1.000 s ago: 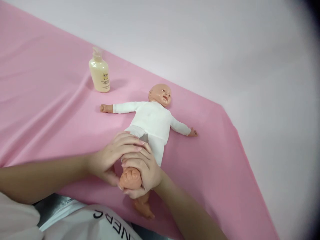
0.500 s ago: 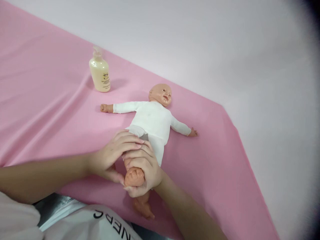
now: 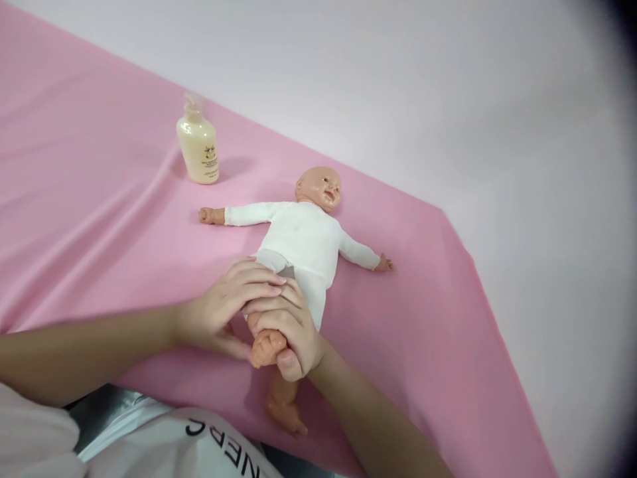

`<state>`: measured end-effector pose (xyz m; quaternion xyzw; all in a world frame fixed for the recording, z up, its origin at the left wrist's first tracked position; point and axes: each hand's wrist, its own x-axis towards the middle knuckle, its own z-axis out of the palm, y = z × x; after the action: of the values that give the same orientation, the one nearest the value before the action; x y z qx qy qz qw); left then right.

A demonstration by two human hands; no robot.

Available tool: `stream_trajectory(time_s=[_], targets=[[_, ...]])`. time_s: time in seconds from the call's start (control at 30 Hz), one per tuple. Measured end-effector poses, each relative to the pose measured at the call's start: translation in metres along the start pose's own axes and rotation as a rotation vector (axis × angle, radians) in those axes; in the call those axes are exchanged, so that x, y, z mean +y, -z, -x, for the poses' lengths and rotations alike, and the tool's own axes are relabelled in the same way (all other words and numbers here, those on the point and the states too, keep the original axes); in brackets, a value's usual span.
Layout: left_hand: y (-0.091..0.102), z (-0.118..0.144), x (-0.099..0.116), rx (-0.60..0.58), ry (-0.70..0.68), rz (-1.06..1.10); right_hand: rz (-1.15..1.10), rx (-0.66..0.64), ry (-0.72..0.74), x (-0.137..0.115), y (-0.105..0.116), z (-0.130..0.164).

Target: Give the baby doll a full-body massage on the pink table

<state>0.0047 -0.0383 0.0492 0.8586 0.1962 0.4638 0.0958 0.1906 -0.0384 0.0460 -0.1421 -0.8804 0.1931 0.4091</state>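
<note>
free: pink cloth (image 3: 89, 199) left of doll (image 3: 303, 239) — open | obstacle: lotion bottle (image 3: 198, 147) far-left

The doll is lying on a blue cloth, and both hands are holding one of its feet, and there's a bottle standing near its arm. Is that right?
Not quite: the cloth is pink, not blue, as the head view shows. The rest holds: the doll lies on it, the left hand and right hand hold one foot, and the bottle stands near its arm.

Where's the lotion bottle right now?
In the head view, the lotion bottle stands upright on the pink cloth, upper left, beyond the doll's outstretched arm, apart from both hands.
</note>
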Motion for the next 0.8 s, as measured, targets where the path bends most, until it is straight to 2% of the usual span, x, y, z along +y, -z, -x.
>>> stream_trajectory(time_s=[0.17,0.33,0.4,0.67,0.8], targets=[[-0.002,0.003,-0.001,-0.025,-0.027,-0.088,0.047,-0.029,0.023,-0.002,0.000,0.001],[-0.001,0.004,-0.002,-0.039,-0.008,-0.107,-0.032,0.125,0.077,-0.004,0.001,-0.006],[-0.002,0.004,-0.003,-0.042,-0.010,-0.102,-0.042,0.141,0.081,-0.006,0.000,-0.008],[-0.003,0.005,-0.004,-0.124,-0.013,-0.028,-0.122,0.106,0.079,-0.005,-0.008,-0.005],[-0.003,0.003,-0.001,-0.133,0.000,-0.008,-0.089,-0.042,0.007,-0.002,-0.010,0.002]])
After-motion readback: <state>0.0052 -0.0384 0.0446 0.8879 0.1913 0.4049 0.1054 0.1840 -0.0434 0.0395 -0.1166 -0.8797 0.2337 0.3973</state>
